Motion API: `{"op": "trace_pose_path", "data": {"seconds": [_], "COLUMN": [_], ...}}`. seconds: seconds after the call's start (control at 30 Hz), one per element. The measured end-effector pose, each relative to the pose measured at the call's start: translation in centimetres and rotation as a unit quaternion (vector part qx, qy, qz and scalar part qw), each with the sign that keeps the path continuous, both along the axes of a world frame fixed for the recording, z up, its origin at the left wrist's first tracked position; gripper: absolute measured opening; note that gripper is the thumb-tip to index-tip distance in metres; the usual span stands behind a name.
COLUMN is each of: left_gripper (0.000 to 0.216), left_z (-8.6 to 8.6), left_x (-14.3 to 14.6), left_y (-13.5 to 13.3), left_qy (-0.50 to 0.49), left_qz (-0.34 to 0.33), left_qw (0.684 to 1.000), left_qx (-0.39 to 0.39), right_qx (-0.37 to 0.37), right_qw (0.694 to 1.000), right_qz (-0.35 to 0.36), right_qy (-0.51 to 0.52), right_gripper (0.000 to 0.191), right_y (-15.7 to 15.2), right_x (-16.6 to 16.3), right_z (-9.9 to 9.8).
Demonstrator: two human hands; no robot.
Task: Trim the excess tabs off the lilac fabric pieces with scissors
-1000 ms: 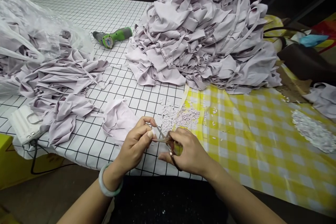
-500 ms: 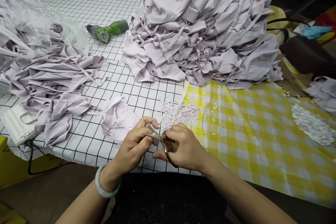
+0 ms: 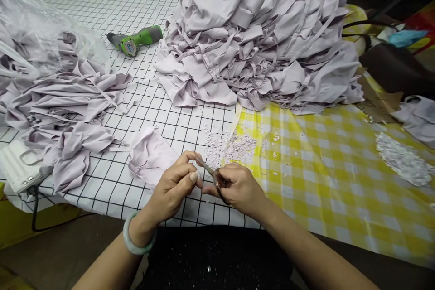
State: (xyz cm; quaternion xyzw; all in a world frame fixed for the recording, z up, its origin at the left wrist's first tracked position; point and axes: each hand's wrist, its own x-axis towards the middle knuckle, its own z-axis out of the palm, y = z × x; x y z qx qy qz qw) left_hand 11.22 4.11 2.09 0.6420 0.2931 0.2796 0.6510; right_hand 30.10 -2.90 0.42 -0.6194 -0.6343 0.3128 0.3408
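My right hand point(image 3: 243, 189) grips a pair of small scissors point(image 3: 208, 168), its fingers through the brown handles. The blades point up and left and lie together. Just left of them, my left hand point(image 3: 178, 184) is closed in a pinch, thumb against fingers; whatever sits between the fingertips is too small to make out. A pale lilac piece of fabric point(image 3: 147, 154) lies on the table right behind the left hand, partly covered by it. Beyond both hands, small pale clippings point(image 3: 234, 147) are scattered.
A tall heap of lilac garments point(image 3: 258, 41) stands at the back. More garments point(image 3: 61, 95) lie at left under a clear plastic bag point(image 3: 78, 31). A green-grey handheld tool point(image 3: 136, 41), a white box with a cable point(image 3: 20, 165) and a pile of white bits point(image 3: 401, 158) surround the workspace.
The scissor blades were spread at the left fingertips and have come together. A small pale bit now shows against the dark clothing on my lap. The view has shifted slightly.
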Motion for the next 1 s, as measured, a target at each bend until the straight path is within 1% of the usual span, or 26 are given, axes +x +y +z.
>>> {"op": "trace_pose_path", "data": {"seconds": [0.07, 0.1, 0.13, 0.17, 0.23, 0.27, 0.3, 0.33, 0.37, 0.4, 0.43, 0.47, 0.5, 0.53, 0.57, 0.6, 0.67, 0.7, 0.73, 0.8, 0.83, 0.87, 0.93, 1.0], "left_gripper": [0.031, 0.031, 0.030, 0.028, 0.020, 0.017, 0.016, 0.017, 0.018, 0.019, 0.021, 0.019, 0.016, 0.013, 0.012, 0.014, 0.020, 0.023, 0.024, 0.017, 0.012, 0.010, 0.011, 0.012], "left_z": [0.0, 0.2, 0.5, 0.9, 1.7, 2.0, 2.3, 2.5, 2.6, 2.7, 2.6, 2.5, 2.3, 2.1, 1.7, 1.3, 0.4, -0.1, -0.6, -1.4, -1.5, -1.4, -0.4, 1.1], "left_x": [-0.1, -0.2, -0.5, -0.8, -1.7, -2.3, -3.1, -4.0, -5.1, -6.2, -7.5, -8.6, -9.7, -10.6, -11.3, -11.8, -12.2, -12.2, -12.1, -12.0, -11.9, -11.8, -11.7, -11.6], "left_y": [0.0, -0.2, -0.4, -0.7, -1.1, -1.1, -0.8, -0.3, 0.4, 1.3, 2.3, 3.1, 3.7, 4.1, 4.1, 3.9, 2.8, 2.2, 1.8, 1.3, 1.3, 1.4, 1.7, 1.7], "left_qy": [0.008, 0.017, 0.033, 0.056, 0.109, 0.131, 0.148, 0.160, 0.173, 0.191, 0.218, 0.250, 0.282, 0.308, 0.324, 0.330, 0.328, 0.334, 0.346, 0.370, 0.366, 0.348, 0.285, 0.235], "left_qz": [0.010, 0.007, -0.012, -0.048, -0.141, -0.170, -0.171, -0.139, -0.078, -0.001, 0.081, 0.152, 0.202, 0.224, 0.218, 0.192, 0.115, 0.081, 0.055, 0.037, 0.042, 0.052, 0.071, 0.069], "left_qw": [1.000, 1.000, 0.999, 0.996, 0.979, 0.970, 0.965, 0.965, 0.966, 0.961, 0.946, 0.922, 0.896, 0.877, 0.869, 0.871, 0.879, 0.876, 0.865, 0.838, 0.831, 0.831, 0.848, 0.869], "left_qx": [0.007, 0.019, 0.036, 0.057, 0.099, 0.116, 0.133, 0.151, 0.174, 0.200, 0.228, 0.255, 0.277, 0.293, 0.303, 0.310, 0.326, 0.340, 0.358, 0.398, 0.417, 0.431, 0.441, 0.430], "right_qx": [-0.019, -0.027, -0.033, -0.038, -0.045, -0.048, -0.053, -0.058, -0.064, -0.069, -0.072, -0.071, -0.068, -0.064, -0.063, -0.065, -0.076, -0.082, -0.088, -0.090, -0.083, -0.070, -0.043, -0.028], "right_qw": [0.999, 0.998, 0.994, 0.987, 0.963, 0.954, 0.952, 0.953, 0.955, 0.957, 0.958, 0.961, 0.967, 0.975, 0.983, 0.990, 0.994, 0.994, 0.992, 0.987, 0.987, 0.987, 0.990, 0.987], "right_qz": [-0.027, -0.039, -0.054, -0.069, -0.106, -0.125, -0.144, -0.164, -0.184, -0.204, -0.218, -0.222, -0.214, -0.194, -0.163, -0.127, -0.050, -0.014, 0.018, 0.065, 0.079, 0.087, 0.077, 0.043], "right_qy": [-0.014, -0.043, -0.088, -0.143, -0.245, -0.268, -0.267, -0.249, -0.222, -0.194, -0.170, -0.146, -0.119, -0.086, -0.048, -0.009, 0.054, 0.076, 0.093, 0.112, 0.114, 0.111, 0.110, 0.151], "right_gripper": [0.059, 0.056, 0.053, 0.052, 0.057, 0.059, 0.059, 0.058, 0.056, 0.053, 0.051, 0.048, 0.045, 0.042, 0.040, 0.037, 0.031, 0.027, 0.024, 0.022, 0.023, 0.023, 0.018, 0.013], "right_y": [0.2, 0.3, 0.4, 0.5, 0.8, 0.9, 1.0, 1.1, 1.1, 1.2, 1.2, 1.4, 1.6, 1.8, 2.2, 2.6, 3.5, 3.8, 4.0, 4.2, 4.2, 4.2, 4.6, 5.5], "right_x": [1.1, 2.0, 3.1, 4.3, 6.5, 7.4, 8.1, 8.4, 8.4, 8.1, 7.5, 6.7, 5.7, 4.6, 3.4, 2.1, -0.7, -2.2, -3.6, -6.6, -7.9, -9.1, -11.0, -11.8], "right_z": [0.6, 0.9, 1.2, 1.5, 2.0, 2.2, 2.4, 2.5, 2.7, 2.8, 3.0, 3.0, 3.1, 3.0, 2.9, 2.7, 2.2, 1.9, 1.6, 0.8, 0.3, -0.1, -1.0, -1.3]}}
